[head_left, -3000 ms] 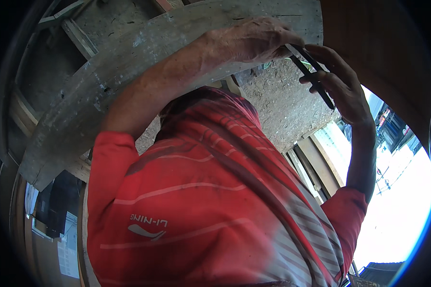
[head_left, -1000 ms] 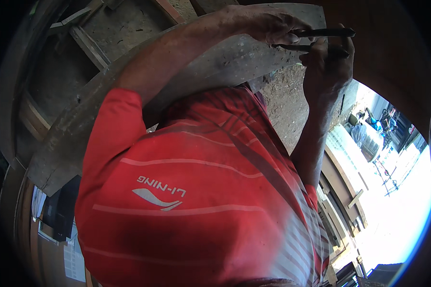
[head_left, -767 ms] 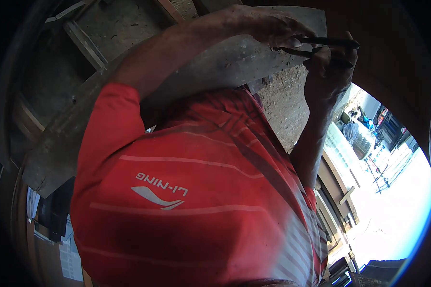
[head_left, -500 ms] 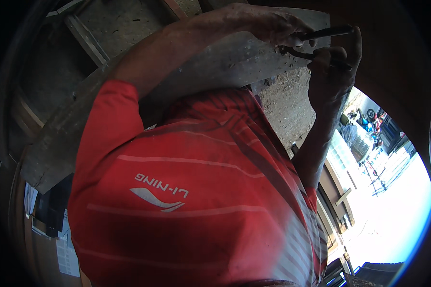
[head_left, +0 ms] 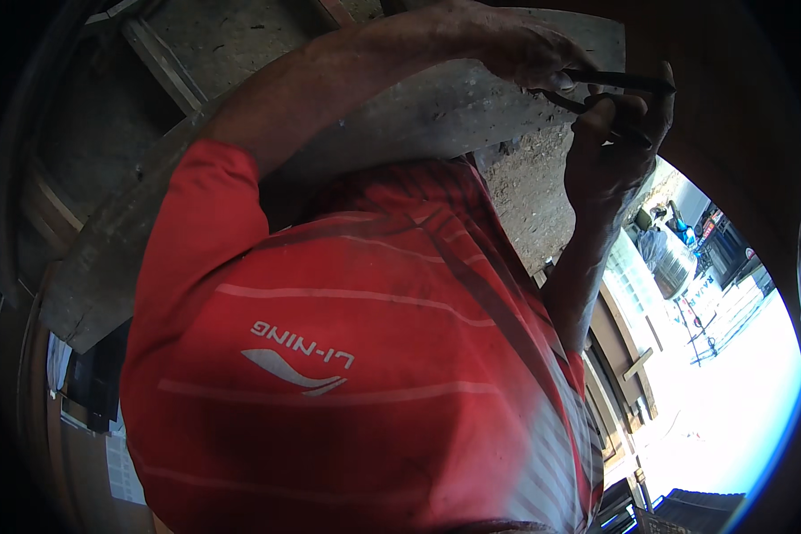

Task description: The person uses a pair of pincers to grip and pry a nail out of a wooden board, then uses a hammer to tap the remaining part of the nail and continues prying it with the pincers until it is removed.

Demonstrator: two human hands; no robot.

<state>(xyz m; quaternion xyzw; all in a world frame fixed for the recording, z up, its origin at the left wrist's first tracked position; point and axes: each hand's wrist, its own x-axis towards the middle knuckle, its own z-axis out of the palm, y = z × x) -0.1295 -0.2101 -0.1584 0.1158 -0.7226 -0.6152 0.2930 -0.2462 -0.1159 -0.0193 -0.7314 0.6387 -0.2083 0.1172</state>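
The workshop is dim, with pale sheets of paper (head_left: 123, 470) at eight o'clock and a timber frame (head_left: 162, 64) between ten and eleven. A long grey board (head_left: 436, 102) sweeps from nine o'clock up to one — its edges bowed by the lens — in front of the person's red shirt (head_left: 374, 463). The left arm reaches across it to one o'clock, where the left hand (head_left: 529, 55) has its fingers at the near end of a dark two-armed tool (head_left: 621, 82). That end is in shadow, so I can't tell whether those fingers pinch it or pinch something smaller between its tips.

The tool lies between one and two o'clock, just past the board's edge in this view, its arms spread apart. The right hand (head_left: 605, 165), at two o'clock, holds it: fingers curl round the lower arm, and one stretches up to the far end of the upper. I judge this to be a two-handed step — right hand working the arms, left hand minding the tip. The next move seems to call for a steady right grip and left fingertips clear of any pinch. Beyond, at half past three, is a glaring yard (head_left: 730, 374).
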